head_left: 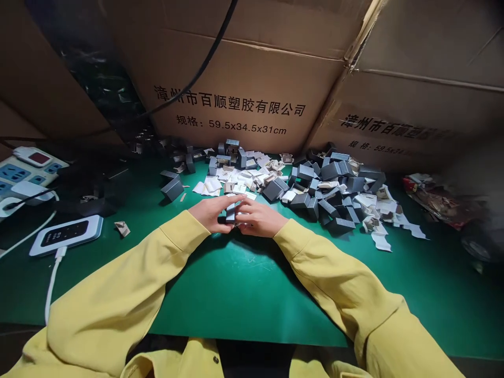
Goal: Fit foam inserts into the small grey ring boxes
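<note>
A small grey box point(230, 212) is between my hands, just above the green table and partly covered by fingers. My left hand point(212, 212) grips it from the left, thumb below and fingers stretched over the top. From the right, my right hand point(260, 217) curls its fingers against the same box. Exactly what the right fingertips pinch is hidden. Right behind the hands lie white paper slips point(208, 186) and a heap of small grey boxes point(232, 157).
A larger pile of grey boxes point(331, 170) with crumpled papers point(380, 210) spreads to the right. Large cardboard cartons point(236, 73) stand behind the table point(252, 294). At left are a white device point(66, 236) with a cable, a power strip point(25, 170) and a paper scrap point(122, 228).
</note>
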Available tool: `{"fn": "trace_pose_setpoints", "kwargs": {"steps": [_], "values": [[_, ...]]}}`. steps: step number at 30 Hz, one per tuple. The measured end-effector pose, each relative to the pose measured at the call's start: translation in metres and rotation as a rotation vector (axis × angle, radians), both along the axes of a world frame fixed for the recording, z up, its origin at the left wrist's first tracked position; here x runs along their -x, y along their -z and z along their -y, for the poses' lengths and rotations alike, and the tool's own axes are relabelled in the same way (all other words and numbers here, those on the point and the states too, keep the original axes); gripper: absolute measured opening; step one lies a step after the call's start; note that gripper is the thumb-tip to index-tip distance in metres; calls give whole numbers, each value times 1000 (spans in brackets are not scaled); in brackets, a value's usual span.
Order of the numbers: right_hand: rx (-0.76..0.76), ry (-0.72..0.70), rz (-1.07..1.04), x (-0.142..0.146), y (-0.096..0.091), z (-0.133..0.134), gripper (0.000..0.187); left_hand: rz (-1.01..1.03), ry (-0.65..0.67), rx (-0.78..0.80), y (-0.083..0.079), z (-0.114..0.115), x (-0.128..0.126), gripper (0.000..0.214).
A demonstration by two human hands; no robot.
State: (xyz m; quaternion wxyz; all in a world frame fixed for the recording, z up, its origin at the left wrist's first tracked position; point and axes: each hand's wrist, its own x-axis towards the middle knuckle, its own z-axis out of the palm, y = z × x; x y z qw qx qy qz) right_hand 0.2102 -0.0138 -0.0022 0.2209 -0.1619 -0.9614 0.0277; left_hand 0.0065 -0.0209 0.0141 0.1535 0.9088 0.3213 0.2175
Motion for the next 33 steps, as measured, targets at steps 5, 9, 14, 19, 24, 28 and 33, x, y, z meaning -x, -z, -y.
{"fn": "trace_pose_setpoints", "kwargs": {"steps": [5,9,14,19,24,28,33], "values": [[80,-77,47,0,-10,-7,6,-4,1,35,-2,-2,0,76],[83,-51,40,-3,-10,-7,9,14,0,63,-3,-1,0,74],[45,-72,25,0,-6,-2,6,24,5,97,-1,-1,-1,75],[21,-77,-3,0,2,-4,9,53,22,93,1,-3,1,79],[-16,-50,-33,-8,11,-2,17,50,-36,87,-2,-2,2,79],[-47,-1,-97,-10,14,3,19,35,-38,92,-3,-1,2,78],[-67,34,-50,-9,15,5,21,41,-36,88,0,-1,2,76]]}}
